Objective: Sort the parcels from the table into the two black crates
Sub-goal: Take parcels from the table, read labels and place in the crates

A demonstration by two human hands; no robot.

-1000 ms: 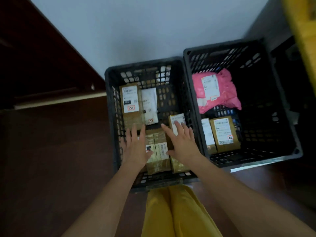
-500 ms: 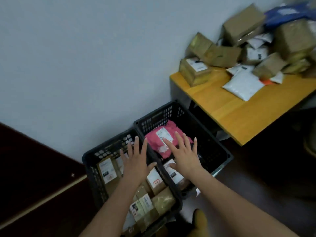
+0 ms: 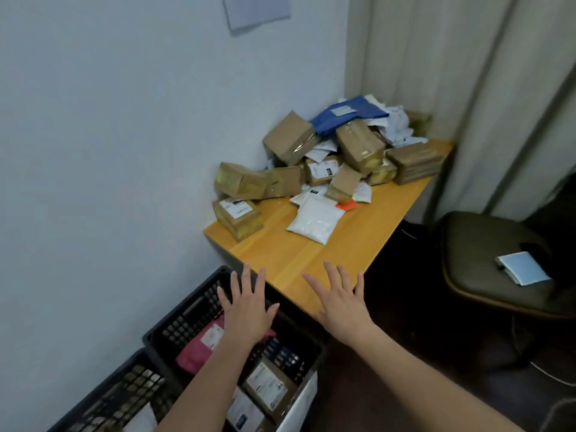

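Progress check, going left to right. The near-left crate [image 3: 124,397] is mostly cut off at the bottom edge, so I can't really tell what's in it. The second crate [image 3: 187,319] next to it already has a pink mailer [image 3: 199,350] and a couple of labelled brown boxes [image 3: 269,386] inside. Left hand [image 3: 247,310] hangs over that crate, fingers spread, holding nothing. Right hand [image 3: 341,302] is the same, splayed and empty, over the near edge of the wooden table [image 3: 311,260]. Farther right, the big pile of parcels [image 3: 336,154] sits at the far end of the table: brown boxes, a white bag [image 3: 314,219], a blue mailer [image 3: 349,112]. So I'd say it's early days, with most of the sorting left to do.
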